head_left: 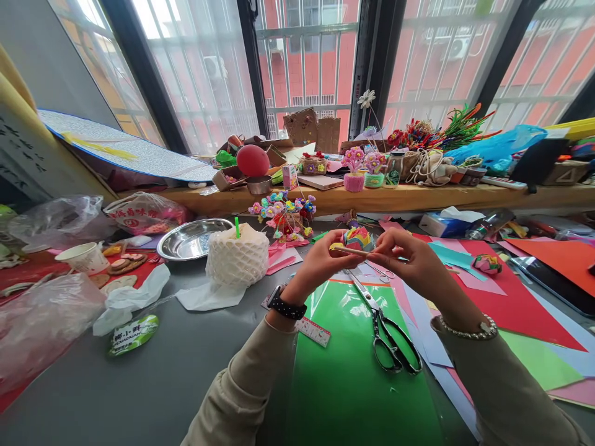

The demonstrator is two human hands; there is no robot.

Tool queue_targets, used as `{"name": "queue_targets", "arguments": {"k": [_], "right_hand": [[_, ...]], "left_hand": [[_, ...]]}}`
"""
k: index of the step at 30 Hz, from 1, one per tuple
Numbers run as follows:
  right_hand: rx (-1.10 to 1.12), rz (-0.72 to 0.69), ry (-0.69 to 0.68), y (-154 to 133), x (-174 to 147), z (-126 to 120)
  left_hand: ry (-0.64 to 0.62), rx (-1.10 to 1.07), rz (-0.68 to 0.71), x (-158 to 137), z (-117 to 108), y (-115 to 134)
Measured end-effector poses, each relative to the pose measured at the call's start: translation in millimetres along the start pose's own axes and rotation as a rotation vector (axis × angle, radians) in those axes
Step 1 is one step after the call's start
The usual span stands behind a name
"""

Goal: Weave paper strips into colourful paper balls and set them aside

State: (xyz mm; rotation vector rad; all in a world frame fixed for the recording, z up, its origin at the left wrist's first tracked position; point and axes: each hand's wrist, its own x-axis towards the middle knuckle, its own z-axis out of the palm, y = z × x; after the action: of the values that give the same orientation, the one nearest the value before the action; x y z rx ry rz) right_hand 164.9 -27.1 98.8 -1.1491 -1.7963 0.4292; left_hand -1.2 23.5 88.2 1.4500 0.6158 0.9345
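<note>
Above the table, my left hand [325,257] and my right hand [402,253] are raised close together, both with fingers closed. Between them is a small multicoloured folded paper piece [359,238] in yellow, red and teal. A thin pale strip [349,251] runs along its lower edge from one hand's fingertips to the other's. My fingers hide part of the piece. Below the hands, large black-handled scissors [379,319] lie on a green sheet [357,396], blades pointing away. A short ruler [313,331] rests near my left wrist.
Coloured paper sheets [520,303] spread to the right, with another folded paper piece [487,264] on them. On the left stand a foam-netted coconut [238,254] with a green straw, a metal plate [179,244] and a paper cup [83,257]. Crafts crowd the wooden sill [195,199].
</note>
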Motion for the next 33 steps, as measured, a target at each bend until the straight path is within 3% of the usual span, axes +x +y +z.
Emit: {"name": "queue_targets", "arguments": {"k": [8,14,23,33], "right_hand": [[0.035,0.038,0.034,1,0,1],[-0.008,-0.021,0.014,4,1,-1],[-0.087,-0.058,-0.07,4,2,-3],[-0.102,-0.059,0.005,8,2,-1]], "left_hand": [[-0.049,-0.044,0.022,0,-2,2],[-0.083,-0.103,0.025,-3,1,1],[-0.056,0.131,0.1,-2,0,-1],[-0.088,0.23,0.056,1,0,-9]]}}
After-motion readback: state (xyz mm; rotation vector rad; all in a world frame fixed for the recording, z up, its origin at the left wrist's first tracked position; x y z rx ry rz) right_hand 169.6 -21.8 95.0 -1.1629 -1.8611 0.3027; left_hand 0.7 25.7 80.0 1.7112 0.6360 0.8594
